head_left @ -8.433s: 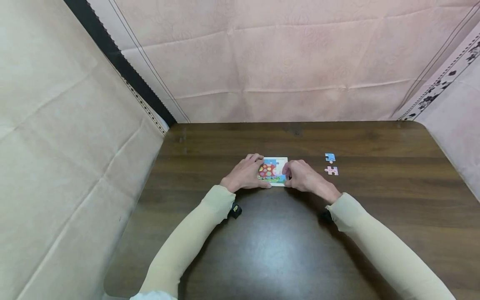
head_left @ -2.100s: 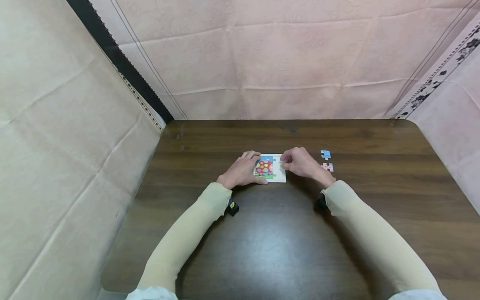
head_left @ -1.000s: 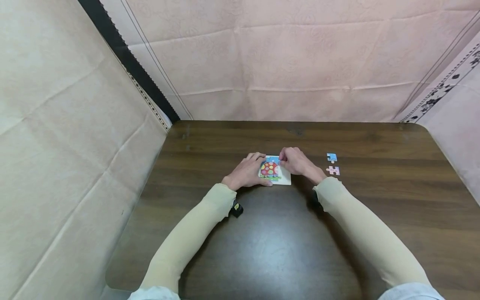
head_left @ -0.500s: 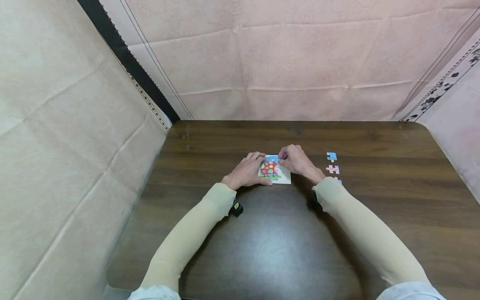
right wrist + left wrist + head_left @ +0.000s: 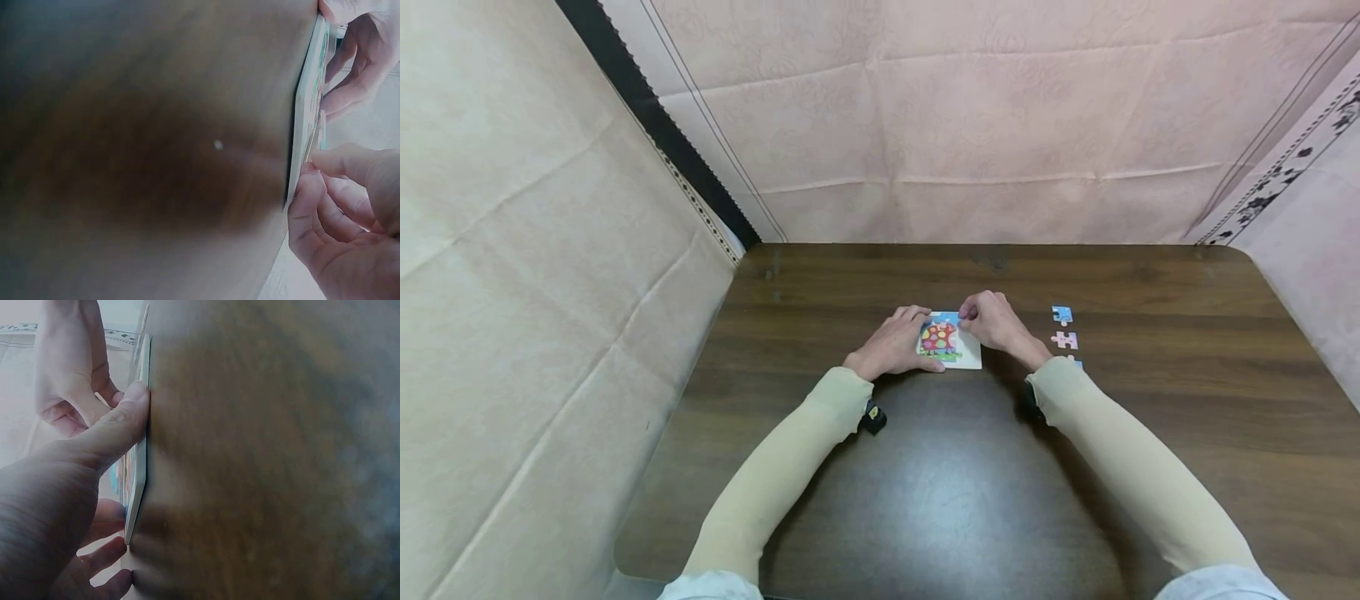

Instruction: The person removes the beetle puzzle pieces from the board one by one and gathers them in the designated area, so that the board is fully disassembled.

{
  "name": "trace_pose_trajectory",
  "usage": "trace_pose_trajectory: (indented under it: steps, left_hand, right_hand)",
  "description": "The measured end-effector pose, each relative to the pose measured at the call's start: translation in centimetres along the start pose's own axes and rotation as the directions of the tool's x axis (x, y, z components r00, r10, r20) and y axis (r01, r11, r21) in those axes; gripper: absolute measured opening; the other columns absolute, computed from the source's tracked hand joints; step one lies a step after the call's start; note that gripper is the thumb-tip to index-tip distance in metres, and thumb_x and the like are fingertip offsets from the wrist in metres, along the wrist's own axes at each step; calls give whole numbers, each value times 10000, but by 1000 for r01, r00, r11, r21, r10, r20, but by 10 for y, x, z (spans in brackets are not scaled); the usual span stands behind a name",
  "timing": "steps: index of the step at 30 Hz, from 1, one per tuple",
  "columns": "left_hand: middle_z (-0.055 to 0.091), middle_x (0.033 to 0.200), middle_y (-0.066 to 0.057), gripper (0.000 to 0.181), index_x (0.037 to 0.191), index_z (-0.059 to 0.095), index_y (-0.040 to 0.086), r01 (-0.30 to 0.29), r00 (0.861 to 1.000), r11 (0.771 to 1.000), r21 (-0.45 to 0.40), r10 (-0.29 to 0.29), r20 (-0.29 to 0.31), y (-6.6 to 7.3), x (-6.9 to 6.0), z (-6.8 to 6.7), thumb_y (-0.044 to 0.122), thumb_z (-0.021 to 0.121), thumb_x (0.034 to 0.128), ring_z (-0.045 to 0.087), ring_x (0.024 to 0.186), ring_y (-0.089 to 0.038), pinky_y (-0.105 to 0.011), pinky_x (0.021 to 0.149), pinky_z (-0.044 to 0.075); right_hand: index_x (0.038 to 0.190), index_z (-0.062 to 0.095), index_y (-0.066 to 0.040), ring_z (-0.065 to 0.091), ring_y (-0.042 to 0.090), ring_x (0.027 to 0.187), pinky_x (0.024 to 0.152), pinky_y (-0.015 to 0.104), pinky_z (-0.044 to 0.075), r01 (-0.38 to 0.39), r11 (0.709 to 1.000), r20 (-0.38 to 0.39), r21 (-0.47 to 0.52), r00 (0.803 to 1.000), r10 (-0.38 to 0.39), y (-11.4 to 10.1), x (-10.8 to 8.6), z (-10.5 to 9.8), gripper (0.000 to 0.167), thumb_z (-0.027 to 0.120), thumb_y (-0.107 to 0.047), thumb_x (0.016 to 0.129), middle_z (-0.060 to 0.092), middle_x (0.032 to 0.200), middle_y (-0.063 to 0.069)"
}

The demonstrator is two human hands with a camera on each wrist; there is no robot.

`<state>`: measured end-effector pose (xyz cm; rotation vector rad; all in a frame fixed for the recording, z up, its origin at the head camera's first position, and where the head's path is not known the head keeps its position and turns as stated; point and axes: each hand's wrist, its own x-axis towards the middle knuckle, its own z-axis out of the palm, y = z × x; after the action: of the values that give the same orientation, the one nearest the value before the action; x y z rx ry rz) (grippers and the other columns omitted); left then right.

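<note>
On the bench (image 5: 827, 292), the puzzle board (image 5: 970, 357) carries a red spotted picture (image 5: 937, 337) towards nine o'clock, but its four-o'clock corner is bare white. The left hand (image 5: 893, 343) grips the board's nine-o'clock end; the right hand (image 5: 994, 322), at two o'clock, seems to pinch a piece (image 5: 322, 130). Perhaps over half is done: three loose pieces (image 5: 1064, 340) lie apart towards three o'clock, unplaced.

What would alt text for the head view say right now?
The left hand holds the left side of a partly filled puzzle board on a brown table while the right hand pinches at the board's upper right. Three loose puzzle pieces lie farther right, the nearest partly hidden by the right sleeve.
</note>
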<state>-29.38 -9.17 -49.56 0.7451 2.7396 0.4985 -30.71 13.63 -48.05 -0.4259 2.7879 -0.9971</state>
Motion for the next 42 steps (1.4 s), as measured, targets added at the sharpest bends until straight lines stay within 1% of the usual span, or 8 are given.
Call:
trace_pose_trajectory:
  steps: [6, 11, 20, 23, 28, 36, 42]
  left_hand:
    - [420, 1717, -98, 1033, 1654, 423, 79, -11, 1000, 1000, -3, 11, -2, 0, 1, 2, 638, 840, 892, 396, 1555, -300, -500, 1339, 336]
    - [427, 1709, -98, 1037, 1647, 429, 75, -11, 1000, 1000, -25, 11, -9, -2, 0, 1, 630, 854, 880, 397, 1546, -309, -512, 1337, 334]
    - [427, 1711, -99, 1047, 1657, 415, 78, 1, 1000, 1000, -20, -1, -6, -3, 1, 2, 618, 861, 878, 386, 1551, -314, -521, 1342, 326]
    - [427, 1713, -99, 1047, 1658, 416, 80, 4, 1000, 1000, -13, -5, -7, -2, 1, 1, 613, 865, 877, 388, 1551, -314, -521, 1341, 328]
    - [429, 1712, -100, 1045, 1657, 419, 79, 10, 1000, 1000, -19, -10, -7, -1, 1, 1, 599, 874, 873, 388, 1550, -315, -523, 1341, 330]
    - [425, 1712, -105, 1052, 1662, 406, 76, 6, 1000, 1000, -30, -7, -1, -2, 1, 1, 595, 872, 875, 391, 1544, -312, -516, 1350, 317]
    - [424, 1713, -103, 1050, 1661, 410, 75, 3, 1000, 1000, -28, -3, -4, -3, 1, 2, 598, 870, 875, 395, 1541, -312, -520, 1350, 317]
  right_hand:
    - [1175, 772, 71, 718, 379, 1015, 951, 518, 612, -6, 1000, -18, 11, 1000, 6, 5, -7, -5, 199, 717, -44, 1022, 771, 1145, 275]
    - [1186, 771, 74, 712, 372, 997, 947, 519, 616, -5, 1000, -36, 1, 999, 5, 9, -12, -11, 207, 720, -45, 1024, 770, 1148, 281]
    - [1157, 780, 56, 660, 327, 923, 907, 481, 600, -32, 999, -64, 0, 997, 32, 26, -20, -23, 177, 713, -51, 1032, 765, 1097, 254]
    - [1154, 783, 55, 655, 331, 918, 918, 499, 603, -35, 999, -76, -4, 997, 34, 33, -23, -27, 175, 711, -50, 1034, 766, 1097, 258]
    - [1123, 783, 52, 666, 329, 923, 896, 483, 583, -52, 998, -97, -19, 994, 50, 41, -27, -35, 165, 715, -71, 1037, 768, 1084, 250]
    - [1129, 768, 62, 652, 328, 931, 851, 426, 559, -94, 995, -91, -32, 992, 91, 52, -35, -55, 173, 704, -75, 1047, 757, 1108, 264]
    - [1136, 762, 53, 680, 323, 927, 889, 463, 564, -111, 993, -98, -42, 990, 106, 65, -39, -64, 178, 695, -91, 1056, 764, 1097, 258]
